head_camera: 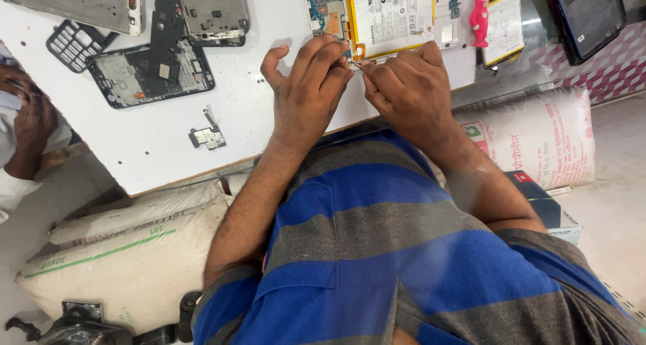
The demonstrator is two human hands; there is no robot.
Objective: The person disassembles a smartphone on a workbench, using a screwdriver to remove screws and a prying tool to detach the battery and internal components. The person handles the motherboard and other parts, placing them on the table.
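Left hand [311, 89] and right hand [404, 89] both pinching at near edge of opened tablet [387, 15] on worktop [155, 150].

White table [161, 143], blue-and-grey striped shirt [377, 251], yellow-edged white battery [390, 12], pink figure [479, 18], off-white sacks [134, 251].

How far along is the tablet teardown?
Done: opened tablet lies back-off, battery and blue circuit board exposed. In hand: left hand and right hand pinch something small at its lower edge; what, I can't tell. Left: battery still seated.
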